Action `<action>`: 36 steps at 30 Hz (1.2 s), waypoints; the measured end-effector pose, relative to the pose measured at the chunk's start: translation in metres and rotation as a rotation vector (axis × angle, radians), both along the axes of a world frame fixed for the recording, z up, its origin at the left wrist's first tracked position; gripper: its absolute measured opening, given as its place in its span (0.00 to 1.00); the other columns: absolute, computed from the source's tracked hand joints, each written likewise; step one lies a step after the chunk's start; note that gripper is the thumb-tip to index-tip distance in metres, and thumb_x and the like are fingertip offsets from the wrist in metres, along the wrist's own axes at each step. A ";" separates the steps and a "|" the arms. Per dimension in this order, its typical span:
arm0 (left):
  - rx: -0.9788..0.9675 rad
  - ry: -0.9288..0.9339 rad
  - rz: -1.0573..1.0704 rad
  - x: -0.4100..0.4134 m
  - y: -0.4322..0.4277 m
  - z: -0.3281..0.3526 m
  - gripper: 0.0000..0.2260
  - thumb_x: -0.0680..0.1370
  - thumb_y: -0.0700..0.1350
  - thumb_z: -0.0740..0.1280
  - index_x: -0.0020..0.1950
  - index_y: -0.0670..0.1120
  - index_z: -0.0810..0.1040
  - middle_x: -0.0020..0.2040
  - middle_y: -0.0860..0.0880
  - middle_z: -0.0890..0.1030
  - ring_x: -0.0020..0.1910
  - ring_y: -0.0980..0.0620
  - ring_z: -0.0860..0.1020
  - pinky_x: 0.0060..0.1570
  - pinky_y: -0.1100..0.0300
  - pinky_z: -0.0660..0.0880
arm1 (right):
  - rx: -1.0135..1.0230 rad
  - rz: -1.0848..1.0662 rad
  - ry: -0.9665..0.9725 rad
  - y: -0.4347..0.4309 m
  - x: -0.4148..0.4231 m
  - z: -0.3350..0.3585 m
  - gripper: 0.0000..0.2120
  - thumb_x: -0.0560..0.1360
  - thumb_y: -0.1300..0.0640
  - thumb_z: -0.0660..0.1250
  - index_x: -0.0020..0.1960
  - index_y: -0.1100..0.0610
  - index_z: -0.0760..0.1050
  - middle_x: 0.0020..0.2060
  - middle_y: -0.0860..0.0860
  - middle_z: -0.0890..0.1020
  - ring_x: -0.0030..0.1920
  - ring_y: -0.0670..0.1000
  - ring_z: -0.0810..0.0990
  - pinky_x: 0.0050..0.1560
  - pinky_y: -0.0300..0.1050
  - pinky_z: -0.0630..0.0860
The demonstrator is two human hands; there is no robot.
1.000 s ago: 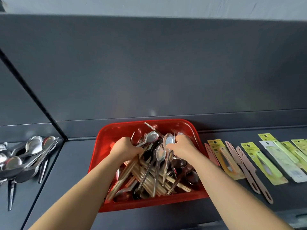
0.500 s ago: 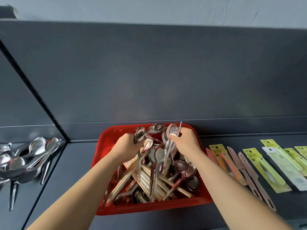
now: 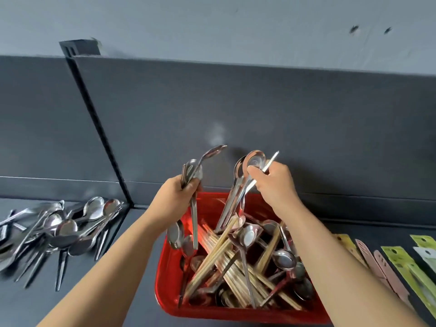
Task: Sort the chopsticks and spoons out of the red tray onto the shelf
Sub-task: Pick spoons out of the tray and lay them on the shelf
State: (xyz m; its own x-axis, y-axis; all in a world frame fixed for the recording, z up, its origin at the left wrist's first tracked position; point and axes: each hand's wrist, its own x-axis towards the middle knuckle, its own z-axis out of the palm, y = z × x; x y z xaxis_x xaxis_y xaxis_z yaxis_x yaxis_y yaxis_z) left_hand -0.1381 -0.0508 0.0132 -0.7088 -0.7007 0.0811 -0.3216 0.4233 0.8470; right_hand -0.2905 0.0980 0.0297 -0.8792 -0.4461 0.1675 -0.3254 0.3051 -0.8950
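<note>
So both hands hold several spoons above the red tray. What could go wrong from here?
1. The left hand grips a loose bundle of spoons, some hanging bowl-down; one might slip and fall back into the red tray.
2. The right hand holds long spoons whose handles seem to reach down among the chopsticks; lifting them could drag chopsticks over the rim.
</note>
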 end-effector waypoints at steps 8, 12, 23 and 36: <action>0.164 0.107 0.191 0.102 -0.076 -0.002 0.14 0.81 0.49 0.61 0.41 0.43 0.79 0.27 0.51 0.72 0.22 0.54 0.66 0.25 0.64 0.65 | 0.024 0.225 -0.103 -0.106 0.082 -0.004 0.11 0.72 0.56 0.69 0.35 0.62 0.73 0.27 0.54 0.72 0.28 0.52 0.68 0.32 0.45 0.65; 0.090 0.013 0.319 0.161 -0.131 -0.023 0.14 0.81 0.48 0.62 0.40 0.41 0.77 0.25 0.52 0.72 0.22 0.55 0.68 0.26 0.62 0.66 | 0.079 0.310 -0.226 -0.166 0.134 -0.028 0.12 0.71 0.59 0.68 0.32 0.57 0.68 0.25 0.52 0.69 0.28 0.52 0.65 0.31 0.44 0.62; 0.006 -0.203 0.311 0.251 -0.238 -0.096 0.09 0.81 0.49 0.60 0.47 0.44 0.73 0.37 0.49 0.78 0.35 0.49 0.74 0.34 0.56 0.66 | 0.355 0.234 -0.367 -0.270 0.241 -0.119 0.07 0.74 0.54 0.66 0.47 0.57 0.78 0.37 0.51 0.78 0.34 0.50 0.74 0.31 0.39 0.67; 0.013 -0.179 0.293 0.248 -0.271 -0.118 0.10 0.76 0.45 0.68 0.52 0.41 0.72 0.50 0.44 0.76 0.46 0.44 0.74 0.45 0.55 0.68 | 0.210 0.024 -0.445 -0.295 0.273 -0.135 0.21 0.69 0.52 0.73 0.57 0.56 0.69 0.48 0.57 0.82 0.38 0.55 0.81 0.38 0.47 0.78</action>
